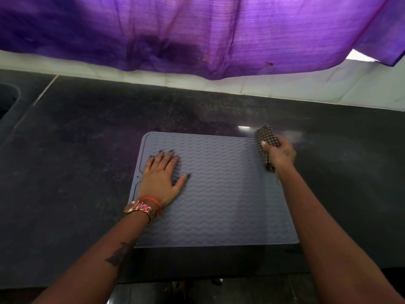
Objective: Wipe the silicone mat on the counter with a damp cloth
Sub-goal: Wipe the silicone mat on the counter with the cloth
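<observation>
A grey-blue silicone mat [221, 194] with a wavy ribbed surface lies flat on the dark stone counter [87, 150], close to the counter's front edge. My left hand [161, 177] rests flat on the mat's left part, fingers spread, holding nothing. My right hand [279, 153] is at the mat's far right corner, closed around a bunched dark checkered cloth [265, 139]. The cloth touches the mat's right edge. The hand is slightly blurred.
A purple fabric [197, 34] hangs across the top of the view, over the white tiled wall [285, 84]. A sink recess [6, 99] sits at the far left of the counter. The counter's front edge [197, 279] runs below the mat.
</observation>
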The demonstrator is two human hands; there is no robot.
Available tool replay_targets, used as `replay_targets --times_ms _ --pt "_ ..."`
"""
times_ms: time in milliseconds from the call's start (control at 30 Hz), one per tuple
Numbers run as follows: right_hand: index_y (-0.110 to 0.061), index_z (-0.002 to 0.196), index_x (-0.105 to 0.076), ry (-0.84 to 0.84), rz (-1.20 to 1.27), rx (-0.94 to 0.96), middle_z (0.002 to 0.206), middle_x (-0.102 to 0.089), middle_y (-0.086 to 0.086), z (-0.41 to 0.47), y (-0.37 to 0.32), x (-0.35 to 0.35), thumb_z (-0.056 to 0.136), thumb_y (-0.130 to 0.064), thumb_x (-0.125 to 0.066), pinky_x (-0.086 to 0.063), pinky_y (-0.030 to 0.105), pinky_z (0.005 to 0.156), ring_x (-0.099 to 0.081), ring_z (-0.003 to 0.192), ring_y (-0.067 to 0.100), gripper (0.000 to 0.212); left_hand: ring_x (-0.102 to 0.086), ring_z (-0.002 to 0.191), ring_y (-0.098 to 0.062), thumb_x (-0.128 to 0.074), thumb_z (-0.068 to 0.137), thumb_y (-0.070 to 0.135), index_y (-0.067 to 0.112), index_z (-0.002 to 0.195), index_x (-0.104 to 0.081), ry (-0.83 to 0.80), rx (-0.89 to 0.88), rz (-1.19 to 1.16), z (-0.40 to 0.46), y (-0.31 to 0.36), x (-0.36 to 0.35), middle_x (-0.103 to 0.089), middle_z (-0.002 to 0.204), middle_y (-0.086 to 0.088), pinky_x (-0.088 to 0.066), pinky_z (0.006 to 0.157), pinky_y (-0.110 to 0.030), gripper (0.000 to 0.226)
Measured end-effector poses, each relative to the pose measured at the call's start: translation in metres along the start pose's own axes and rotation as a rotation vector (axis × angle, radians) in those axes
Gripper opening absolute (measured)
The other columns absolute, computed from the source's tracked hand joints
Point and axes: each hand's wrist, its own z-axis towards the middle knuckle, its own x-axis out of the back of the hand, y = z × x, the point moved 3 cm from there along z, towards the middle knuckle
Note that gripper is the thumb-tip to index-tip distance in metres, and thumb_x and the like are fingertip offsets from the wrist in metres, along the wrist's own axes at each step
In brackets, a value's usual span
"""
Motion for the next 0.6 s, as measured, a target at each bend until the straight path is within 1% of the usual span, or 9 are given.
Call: replay_targets --times_ms 67,133,200,300,433,467,500,567,600 --pt "-0.016 0.122 -0.056 0.101 -0.217 -0.046 0.122 -0.061 0.015 0.003 0.011 0.003 0.085 -0.028 -0.063 -0.044 0.034 0.094 -0.056 0.112 0.033 0.04 -0.013 0.145 -0.019 -0.006 0.076 0.069 0.023 0.145 -0.029 0.002 0.0 -0.004 0.0 0.0 0.0 -0.023 0.155 0.003 -0.003 0.12 -0.038 0.086" --pt "-0.013 0.122 -0.053 0.12 -0.36 0.009 0.122 -0.059 0.018 -0.005 0.009 -0.008 0.087 -0.029 -0.06 -0.043 0.037 0.094 -0.055 0.112 0.037 0.039 -0.012 0.145 -0.018 -0.006 0.076 0.07 0.023 0.145 -0.029 0.004 0.001 -0.002 0.0 0.0 0.0 -0.022 0.156 0.003 -0.002 0.12 -0.038 0.086" --pt "-0.011 0.124 -0.052 0.137 -0.383 0.102 0.123 -0.057 0.017 -0.018 -0.001 -0.024 0.087 -0.026 -0.059 -0.042 0.039 0.095 -0.054 0.113 0.037 0.04 -0.012 0.145 -0.018 -0.005 0.076 0.07 0.024 0.145 -0.028 0.005 0.003 0.001 0.0 0.0 0.0 -0.022 0.156 0.003 -0.002 0.12 -0.038 0.087" --pt "-0.014 0.124 -0.054 0.14 -0.385 0.216 0.125 -0.056 0.012 -0.041 -0.018 -0.052 0.086 -0.022 -0.059 -0.042 0.036 0.095 -0.052 0.115 0.032 0.039 -0.013 0.145 -0.018 -0.005 0.076 0.07 0.023 0.145 -0.029 0.008 0.002 -0.002 0.0 0.001 0.0 -0.022 0.156 0.003 -0.003 0.12 -0.038 0.087" --pt "-0.019 0.127 -0.051 0.024 -0.376 0.268 0.126 -0.054 0.011 -0.069 -0.036 -0.087 0.087 -0.024 -0.06 -0.04 0.033 0.095 -0.049 0.114 0.03 0.041 -0.013 0.145 -0.018 -0.007 0.076 0.07 0.023 0.145 -0.03 0.015 -0.001 -0.014 0.0 0.0 -0.001 -0.024 0.155 0.003 -0.003 0.12 -0.038 0.086" --pt "-0.019 0.126 -0.053 -0.042 -0.332 0.272 0.125 -0.056 0.01 -0.073 -0.041 -0.092 0.086 -0.024 -0.061 -0.041 0.033 0.095 -0.051 0.113 0.03 0.041 -0.013 0.145 -0.018 -0.007 0.077 0.07 0.023 0.145 -0.03 0.013 -0.003 -0.017 0.0 0.0 -0.001 -0.023 0.155 0.003 -0.003 0.12 -0.038 0.086" --pt "-0.019 0.124 -0.055 -0.137 -0.221 0.247 0.122 -0.058 0.009 -0.074 -0.044 -0.096 0.085 -0.023 -0.064 -0.043 0.034 0.094 -0.054 0.111 0.028 0.04 -0.013 0.145 -0.018 -0.007 0.077 0.07 0.023 0.145 -0.03 0.014 -0.004 -0.022 0.0 0.0 -0.001 -0.024 0.155 0.003 -0.003 0.12 -0.038 0.086" --pt "-0.016 0.117 -0.06 -0.383 0.171 0.052 0.116 -0.065 0.01 -0.073 -0.051 -0.097 0.082 -0.017 -0.068 -0.052 0.037 0.087 -0.061 0.102 0.026 0.036 -0.014 0.145 -0.018 -0.009 0.077 0.071 0.024 0.144 -0.032 0.026 -0.004 -0.037 0.0 -0.001 -0.001 -0.024 0.155 0.004 -0.002 0.12 -0.037 0.085" --pt "-0.014 0.114 -0.061 -0.455 0.338 -0.036 0.114 -0.066 0.012 -0.072 -0.052 -0.094 0.081 -0.014 -0.07 -0.055 0.037 0.082 -0.064 0.097 0.026 0.034 -0.014 0.145 -0.017 -0.009 0.077 0.071 0.024 0.144 -0.032 0.029 -0.006 -0.045 0.0 -0.001 -0.001 -0.024 0.155 0.004 -0.002 0.12 -0.037 0.084"
